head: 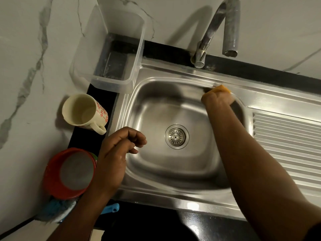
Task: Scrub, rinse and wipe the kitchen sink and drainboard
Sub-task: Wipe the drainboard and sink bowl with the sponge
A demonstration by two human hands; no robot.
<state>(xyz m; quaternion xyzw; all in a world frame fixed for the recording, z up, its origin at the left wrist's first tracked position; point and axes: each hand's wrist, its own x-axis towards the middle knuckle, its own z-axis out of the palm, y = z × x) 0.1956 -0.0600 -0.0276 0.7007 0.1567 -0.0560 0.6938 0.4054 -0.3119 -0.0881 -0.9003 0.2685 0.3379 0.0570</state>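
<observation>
- The right hand (217, 98) gripped an orange sponge (221, 89) against the sink (156, 193) rim at two o'clock from the drain (176, 136).
- The left hand (119, 146), loosely curled and empty, hovered at nine o'clock.
- A backswing risked toppling the mug (83, 110) beside the basin.

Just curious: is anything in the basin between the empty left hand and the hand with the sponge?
Nothing loose. In the head view, only bare steel and the drain lie between the left hand and the right hand with its sponge.
</observation>
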